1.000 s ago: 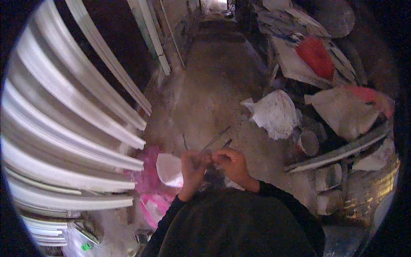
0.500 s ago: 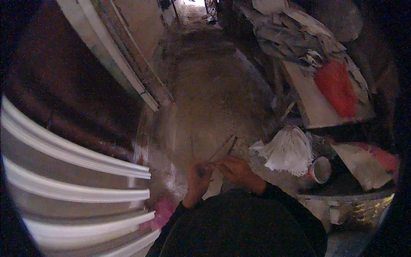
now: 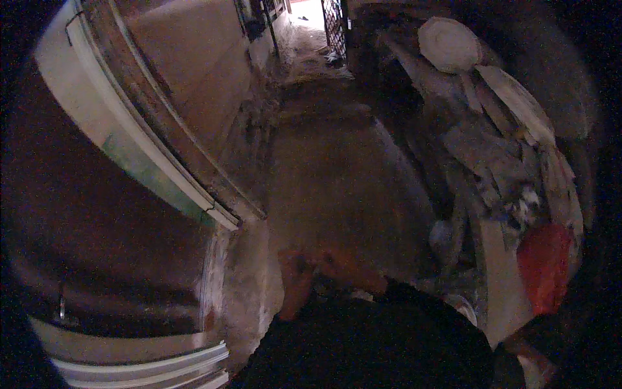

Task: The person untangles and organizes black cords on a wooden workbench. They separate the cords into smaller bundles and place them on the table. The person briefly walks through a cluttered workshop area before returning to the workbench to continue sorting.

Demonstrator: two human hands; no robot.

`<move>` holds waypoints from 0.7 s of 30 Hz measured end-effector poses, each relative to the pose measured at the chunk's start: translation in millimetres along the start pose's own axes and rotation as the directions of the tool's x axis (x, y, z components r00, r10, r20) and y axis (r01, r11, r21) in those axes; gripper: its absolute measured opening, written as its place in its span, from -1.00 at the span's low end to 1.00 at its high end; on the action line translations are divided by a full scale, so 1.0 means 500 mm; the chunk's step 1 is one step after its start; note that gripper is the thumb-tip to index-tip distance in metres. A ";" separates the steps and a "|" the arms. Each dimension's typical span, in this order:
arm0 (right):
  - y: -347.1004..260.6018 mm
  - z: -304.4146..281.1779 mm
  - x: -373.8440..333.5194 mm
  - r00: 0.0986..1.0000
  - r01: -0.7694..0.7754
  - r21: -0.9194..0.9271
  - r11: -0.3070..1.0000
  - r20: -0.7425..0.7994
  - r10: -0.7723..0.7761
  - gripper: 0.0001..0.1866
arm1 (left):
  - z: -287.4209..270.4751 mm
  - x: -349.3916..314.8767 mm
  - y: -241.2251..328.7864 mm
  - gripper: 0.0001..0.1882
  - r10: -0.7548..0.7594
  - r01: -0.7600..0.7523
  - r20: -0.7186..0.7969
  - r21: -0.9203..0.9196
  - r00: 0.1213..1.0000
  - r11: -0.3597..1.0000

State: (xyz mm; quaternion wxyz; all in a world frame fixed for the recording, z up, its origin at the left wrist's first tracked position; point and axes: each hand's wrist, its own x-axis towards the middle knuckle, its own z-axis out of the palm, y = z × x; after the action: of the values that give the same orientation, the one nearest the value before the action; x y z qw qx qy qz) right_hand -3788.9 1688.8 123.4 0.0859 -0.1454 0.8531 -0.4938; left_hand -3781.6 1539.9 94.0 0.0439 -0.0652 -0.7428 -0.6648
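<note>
My left hand [image 3: 297,279] and my right hand [image 3: 353,271] are held close together in front of my dark clothing, low in the middle of the view. The fingers of both are bent and pressed together, and the fingertips of the two hands nearly meet. Dim light and blur hide what is between them. Below the hands, the dark sleeves run down to the lower edge.
A brown floor [image 3: 324,175] runs ahead to a bright doorway with a lattice gate [image 3: 335,29]. Along the right stands a cluttered table [image 3: 495,279] with a red cloth [image 3: 544,266] and a pale round disc [image 3: 448,44]. White ribbed strips [image 3: 139,363] lie at lower left.
My view has tilted up toward the doorway, so the surroundings sit lower. The thin, long piece seen sticking out from my hands before no longer shows. The hands stay close together.
</note>
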 end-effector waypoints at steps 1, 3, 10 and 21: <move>0.014 -0.021 0.061 0.999 -0.004 0.097 0.995 -0.033 0.007 -0.83 | 0.012 0.066 -0.006 -0.82 -0.035 0.036 -0.041 0.021 0.999 0.999; 0.058 -0.047 0.146 0.990 -0.039 0.193 0.980 -0.123 0.064 -0.84 | 0.034 0.170 -0.009 -0.81 0.005 -0.003 -0.053 0.041 0.999 0.999; 0.237 -0.224 0.553 0.985 0.026 0.274 0.961 -0.170 0.022 -0.85 | 0.081 0.624 -0.074 -0.56 -0.068 0.077 0.061 -0.162 0.996 0.984; 0.284 -0.588 1.031 0.962 -0.167 0.301 0.939 -0.157 0.222 -0.82 | 0.198 1.248 -0.023 -0.81 -0.079 0.095 0.274 -0.044 0.959 0.995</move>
State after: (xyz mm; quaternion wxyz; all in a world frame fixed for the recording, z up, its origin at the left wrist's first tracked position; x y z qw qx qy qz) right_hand -4383.5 1824.3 145.2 0.0733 0.0011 0.7876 -0.6118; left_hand -4397.3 1660.9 166.3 -0.0896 -0.1241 -0.7249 -0.6716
